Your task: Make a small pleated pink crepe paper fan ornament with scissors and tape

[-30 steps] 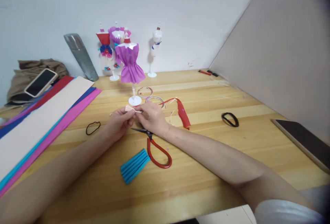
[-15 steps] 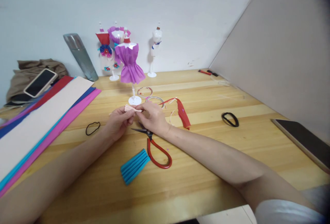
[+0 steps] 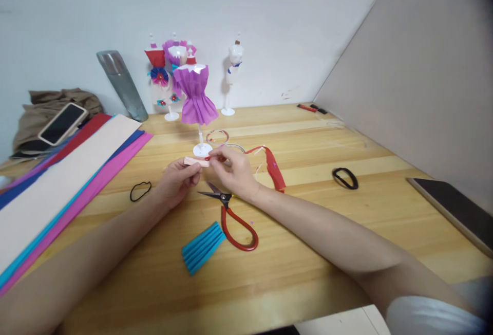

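A small pale pink piece of pleated paper is pressed into a narrow strip. My left hand pinches it between thumb and fingers. At the strip's right end, my right hand has its thumb and fingertips drawn together, seemingly gripping that tip. Just below the hands lie red-handled scissors, blades parted and pointing left. A blue pleated paper fan rests against their handle. Behind the hands stands a small dress form in a purple paper dress.
Long coloured paper sheets and a phone lie at left, near a bottle. More dress forms stand by the wall. Red paper scraps, tape rings, black bands and a dark tablet are around.
The pink paper, fanned out at its left end before, is now squeezed into an even strip. My right fingers have moved slightly right, toward its tip.
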`<state>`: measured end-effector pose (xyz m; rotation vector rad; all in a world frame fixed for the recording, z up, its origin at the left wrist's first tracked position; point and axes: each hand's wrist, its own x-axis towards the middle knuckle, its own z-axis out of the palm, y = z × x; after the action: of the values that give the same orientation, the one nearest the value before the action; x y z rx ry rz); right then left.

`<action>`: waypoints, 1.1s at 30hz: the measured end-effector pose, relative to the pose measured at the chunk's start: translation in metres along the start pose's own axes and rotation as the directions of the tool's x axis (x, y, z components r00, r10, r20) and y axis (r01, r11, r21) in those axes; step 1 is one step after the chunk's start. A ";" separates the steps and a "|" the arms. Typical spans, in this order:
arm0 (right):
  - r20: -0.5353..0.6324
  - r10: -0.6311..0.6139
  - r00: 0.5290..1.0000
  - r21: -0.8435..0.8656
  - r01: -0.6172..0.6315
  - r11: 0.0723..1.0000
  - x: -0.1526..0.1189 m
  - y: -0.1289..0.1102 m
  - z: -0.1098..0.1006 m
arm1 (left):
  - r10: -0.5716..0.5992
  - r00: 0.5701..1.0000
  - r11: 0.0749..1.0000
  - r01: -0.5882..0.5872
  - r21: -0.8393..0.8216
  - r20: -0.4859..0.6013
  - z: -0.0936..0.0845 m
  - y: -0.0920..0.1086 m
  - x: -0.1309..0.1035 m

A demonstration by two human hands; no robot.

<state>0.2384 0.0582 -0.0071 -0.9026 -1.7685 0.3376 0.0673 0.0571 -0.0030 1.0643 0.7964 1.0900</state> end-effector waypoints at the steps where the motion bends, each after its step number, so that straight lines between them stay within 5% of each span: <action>1: -0.020 0.052 0.998 0.034 -0.051 0.998 0.004 -0.001 -0.003 | 0.005 1.000 1.000 -0.005 -0.008 -0.006 -0.001 0.000 0.001; 6: 0.089 0.284 0.955 0.277 -0.297 0.914 0.018 -0.006 -0.015 | 0.009 1.000 0.999 -0.010 -0.051 -0.016 -0.002 -0.002 0.001; 11: 0.319 0.421 0.849 0.372 -0.521 0.769 0.014 -0.015 -0.012 | 0.035 0.999 0.999 -0.035 -0.006 -0.006 -0.002 -0.002 0.000; 19: 0.390 0.502 0.772 0.399 -0.633 0.663 0.010 -0.018 -0.006 | 0.051 0.999 0.995 -0.050 0.086 -0.010 0.002 0.001 -0.002; 21: 0.371 0.494 0.786 0.397 -0.615 0.681 0.009 -0.017 -0.004 | 0.056 0.998 0.994 -0.056 0.091 0.002 0.003 0.001 -0.002; 27: 0.212 0.318 0.924 0.259 -0.366 0.894 0.001 -0.009 0.002 | 0.044 0.999 0.998 -0.045 0.039 0.027 0.000 -0.001 -0.002; 33: 0.163 0.251 0.954 0.191 -0.280 0.941 -0.002 -0.010 0.002 | 0.036 0.999 0.999 -0.036 0.017 0.013 -0.003 -0.003 0.000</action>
<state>0.2327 0.0504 -0.0036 -0.9836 -1.6949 0.7671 0.0658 0.0573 -0.0067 1.1030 0.7802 1.1069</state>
